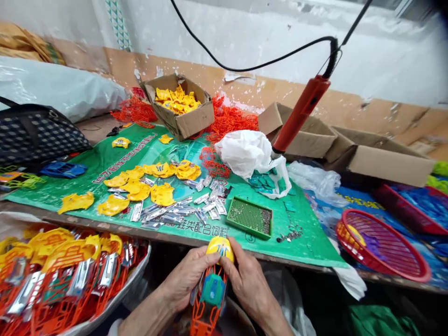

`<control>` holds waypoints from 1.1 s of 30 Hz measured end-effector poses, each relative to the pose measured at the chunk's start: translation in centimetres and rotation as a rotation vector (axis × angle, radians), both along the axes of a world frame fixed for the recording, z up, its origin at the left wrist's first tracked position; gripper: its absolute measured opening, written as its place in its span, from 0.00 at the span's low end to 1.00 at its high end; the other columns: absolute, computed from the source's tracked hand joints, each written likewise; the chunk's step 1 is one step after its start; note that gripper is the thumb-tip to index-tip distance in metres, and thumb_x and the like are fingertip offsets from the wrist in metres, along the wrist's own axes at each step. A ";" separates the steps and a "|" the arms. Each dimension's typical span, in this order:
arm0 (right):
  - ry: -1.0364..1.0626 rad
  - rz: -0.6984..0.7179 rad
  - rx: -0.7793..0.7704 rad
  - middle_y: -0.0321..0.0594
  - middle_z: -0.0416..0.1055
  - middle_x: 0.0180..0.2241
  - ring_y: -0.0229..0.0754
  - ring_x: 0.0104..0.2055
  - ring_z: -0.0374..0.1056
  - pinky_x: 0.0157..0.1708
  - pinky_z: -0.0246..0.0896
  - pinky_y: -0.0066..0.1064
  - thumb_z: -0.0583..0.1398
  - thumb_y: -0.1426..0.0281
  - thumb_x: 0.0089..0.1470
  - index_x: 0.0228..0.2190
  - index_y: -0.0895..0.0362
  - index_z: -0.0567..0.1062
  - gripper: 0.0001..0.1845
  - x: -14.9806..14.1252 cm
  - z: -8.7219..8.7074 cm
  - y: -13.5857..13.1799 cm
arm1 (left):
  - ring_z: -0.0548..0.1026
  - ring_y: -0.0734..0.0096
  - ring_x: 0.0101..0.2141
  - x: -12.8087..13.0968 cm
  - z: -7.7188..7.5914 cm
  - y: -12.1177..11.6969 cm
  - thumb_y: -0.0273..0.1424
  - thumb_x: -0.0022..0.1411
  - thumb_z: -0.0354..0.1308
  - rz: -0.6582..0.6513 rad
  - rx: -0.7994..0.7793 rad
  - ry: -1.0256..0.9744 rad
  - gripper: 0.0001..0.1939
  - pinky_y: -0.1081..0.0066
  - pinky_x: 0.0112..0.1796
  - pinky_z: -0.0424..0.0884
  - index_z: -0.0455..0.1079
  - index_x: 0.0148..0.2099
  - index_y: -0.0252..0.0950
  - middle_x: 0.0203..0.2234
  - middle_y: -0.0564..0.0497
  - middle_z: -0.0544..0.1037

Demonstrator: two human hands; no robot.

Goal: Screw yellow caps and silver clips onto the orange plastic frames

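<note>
Between my two hands, just in front of the table edge, is a toy car body [213, 289] with an orange lattice frame, a teal middle piece and a yellow printed front. My left hand [189, 277] wraps its left side, with the thumb on the yellow part. From the right, my right hand [245, 280] grips the yellow end, thumb pressed on top. Beyond them on the table lie yellow car shells [163, 193], silver chromed parts [175, 212] and a green tray [250, 218] holding tiny metal screws. The undersides of the fingers are hidden.
A red electric screwdriver [301, 114] hangs on a cable at the right. Lower left, a white-rimmed container [140, 280] holds assembled car bodies. Behind stand a carton [196, 120] of yellow shells and a white plastic bag [245, 149]. A red basket [402, 247] sits right.
</note>
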State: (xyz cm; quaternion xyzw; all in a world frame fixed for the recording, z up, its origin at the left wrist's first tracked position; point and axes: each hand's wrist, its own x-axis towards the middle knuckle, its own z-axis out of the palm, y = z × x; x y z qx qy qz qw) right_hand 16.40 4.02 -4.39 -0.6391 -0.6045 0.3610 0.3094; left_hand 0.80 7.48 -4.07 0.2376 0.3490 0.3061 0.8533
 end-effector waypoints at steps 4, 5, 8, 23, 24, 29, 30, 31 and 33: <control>-0.059 -0.012 0.097 0.42 0.78 0.35 0.45 0.32 0.72 0.33 0.68 0.36 0.58 0.56 0.56 0.57 0.53 0.68 0.29 3.6 2.7 1.3 | 0.74 0.75 0.22 0.4 -0.6 0.6 0.35 0.57 0.66 0.028 -0.038 0.012 0.14 0.77 0.24 0.71 0.76 0.42 0.30 0.26 0.48 0.79; -0.090 -0.141 0.205 0.42 0.76 0.34 0.44 0.31 0.71 0.33 0.68 0.36 0.58 0.56 0.56 0.56 0.54 0.69 0.28 5.0 3.9 2.0 | 0.74 0.74 0.20 0.5 -0.9 0.8 0.36 0.57 0.66 0.041 -0.052 0.028 0.14 0.75 0.23 0.72 0.76 0.41 0.30 0.25 0.48 0.78; -0.193 -0.585 0.578 0.46 0.72 0.42 0.46 0.37 0.70 0.34 0.68 0.40 0.61 0.53 0.52 0.52 0.54 0.72 0.29 10.0 7.5 5.8 | 0.74 0.72 0.18 0.7 -1.6 1.3 0.37 0.54 0.68 0.061 -0.084 0.069 0.15 0.71 0.22 0.74 0.76 0.37 0.30 0.22 0.48 0.77; 0.674 -0.232 0.497 0.28 0.67 0.21 0.37 0.18 0.64 0.21 0.65 0.34 0.70 0.68 0.30 0.30 0.55 0.69 0.22 6.2 13.4 19.7 | 0.74 0.72 0.19 1.1 -0.7 -0.2 0.40 0.48 0.71 0.119 -0.180 0.139 0.18 0.75 0.21 0.69 0.76 0.34 0.29 0.20 0.48 0.77; 0.667 -0.237 0.472 0.27 0.66 0.20 0.36 0.17 0.63 0.19 0.63 0.34 0.70 0.69 0.29 0.30 0.55 0.69 0.22 5.4 12.7 19.4 | 0.74 0.72 0.18 1.0 -0.7 -0.2 0.40 0.48 0.71 0.117 -0.182 0.138 0.18 0.75 0.22 0.69 0.76 0.34 0.30 0.20 0.48 0.77; 0.621 -0.300 0.510 0.30 0.68 0.20 0.36 0.20 0.63 0.22 0.62 0.34 0.67 0.69 0.33 0.26 0.56 0.72 0.14 3.1 7.8 17.9 | 0.74 0.72 0.19 1.1 -0.6 0.1 0.39 0.50 0.70 0.099 -0.174 0.127 0.17 0.75 0.21 0.68 0.75 0.35 0.30 0.20 0.49 0.76; 0.623 -0.313 0.526 0.30 0.68 0.20 0.36 0.20 0.63 0.22 0.63 0.34 0.67 0.69 0.34 0.25 0.55 0.72 0.12 3.0 7.0 17.7 | 0.74 0.72 0.18 1.1 -0.6 0.2 0.39 0.50 0.70 0.092 -0.173 0.126 0.17 0.76 0.21 0.68 0.75 0.35 0.30 0.20 0.49 0.76; 0.624 -0.328 0.540 0.31 0.68 0.20 0.37 0.20 0.63 0.23 0.62 0.35 0.66 0.69 0.34 0.24 0.55 0.72 0.10 2.9 6.5 17.5 | 0.74 0.72 0.18 1.1 -0.6 0.2 0.39 0.51 0.69 0.085 -0.173 0.124 0.17 0.76 0.21 0.68 0.75 0.36 0.30 0.20 0.49 0.76; 0.629 -0.347 0.558 0.31 0.68 0.20 0.37 0.20 0.63 0.22 0.62 0.35 0.66 0.69 0.34 0.21 0.55 0.72 0.08 3.0 6.0 17.3 | 0.73 0.73 0.19 1.1 -0.7 0.3 0.39 0.52 0.69 0.079 -0.170 0.124 0.17 0.76 0.21 0.68 0.75 0.37 0.30 0.20 0.49 0.76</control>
